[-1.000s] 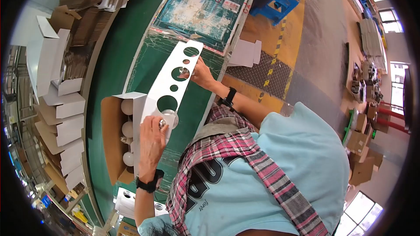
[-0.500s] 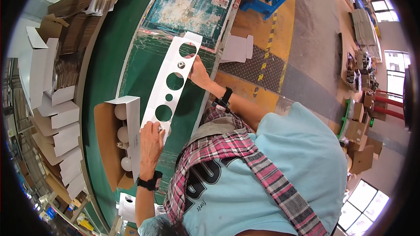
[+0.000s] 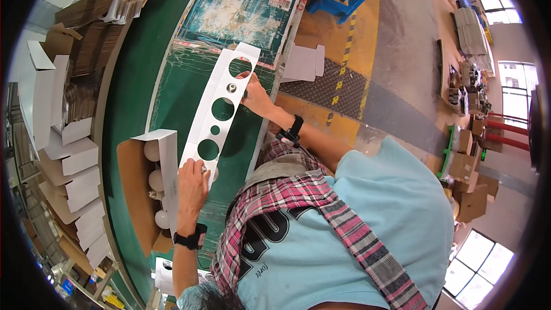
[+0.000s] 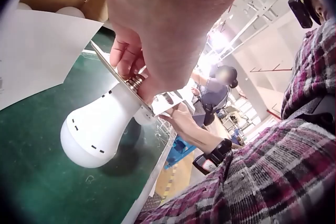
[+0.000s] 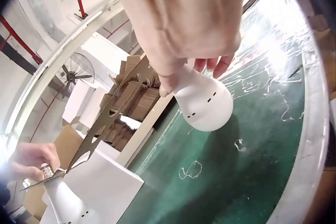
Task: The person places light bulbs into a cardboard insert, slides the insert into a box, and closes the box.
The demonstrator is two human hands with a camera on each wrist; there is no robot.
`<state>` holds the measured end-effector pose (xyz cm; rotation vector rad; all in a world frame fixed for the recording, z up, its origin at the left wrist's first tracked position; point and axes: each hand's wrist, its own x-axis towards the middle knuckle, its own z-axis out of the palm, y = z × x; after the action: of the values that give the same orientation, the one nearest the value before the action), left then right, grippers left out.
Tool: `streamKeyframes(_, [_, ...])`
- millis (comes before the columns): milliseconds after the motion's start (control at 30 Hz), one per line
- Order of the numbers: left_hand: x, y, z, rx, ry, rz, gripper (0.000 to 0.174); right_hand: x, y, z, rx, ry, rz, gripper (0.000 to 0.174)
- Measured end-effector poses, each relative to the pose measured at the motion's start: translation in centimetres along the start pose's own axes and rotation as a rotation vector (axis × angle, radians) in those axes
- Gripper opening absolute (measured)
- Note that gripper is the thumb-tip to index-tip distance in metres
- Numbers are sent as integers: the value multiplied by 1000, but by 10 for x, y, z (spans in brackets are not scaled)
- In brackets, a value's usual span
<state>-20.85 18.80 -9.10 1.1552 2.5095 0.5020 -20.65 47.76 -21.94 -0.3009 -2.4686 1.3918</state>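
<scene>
A white card strip (image 3: 205, 123) with large and small holes slants above the green table. At its near end, my left hand (image 3: 192, 188) grips the screw base (image 4: 135, 82) of a bulb; the bulb's white globe (image 4: 94, 129) hangs beneath the card in the left wrist view. My right hand (image 3: 258, 99) is at the strip's far right edge. In the right wrist view, my right hand (image 5: 181, 29) holds a second white bulb (image 5: 207, 103) by its neck, globe downward. A metal screw base (image 3: 231, 88) shows through the small hole near the far end.
An open carton (image 3: 171, 166) with several bulbs stands left of the strip. Folded white boxes (image 3: 77, 158) and stacked brown cardboard (image 3: 92, 46) lie farther left. Another holed white card (image 3: 165, 275) is near the bottom. A worn mat (image 3: 241, 8) covers the table's far part.
The right hand's bulb base has moved from behind a large hole into the small hole near the far end. The strip has shifted slightly left in view; the left hand keeps its grip.
</scene>
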Motion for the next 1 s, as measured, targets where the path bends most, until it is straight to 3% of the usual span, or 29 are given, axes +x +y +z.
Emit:
streamKeyframes(233, [-2,-6,-1,30,-15,-3,24,1,2,4,86,-19,-9,43])
streamKeyframes(467, [7,0,-12,53,28,46,22,2,13,4,38,87,-47,40])
streamKeyframes(700, [13,8,-19,51,63,61,21,3,18,6,160,50,77,43])
streamKeyframes(967, [5,0,-5,41,-5,28,23,1,10,10,45,158,-33,39])
streamKeyframes(1000, [4,0,-3,40,-3,32,23,0,6,9,80,112,35,41])
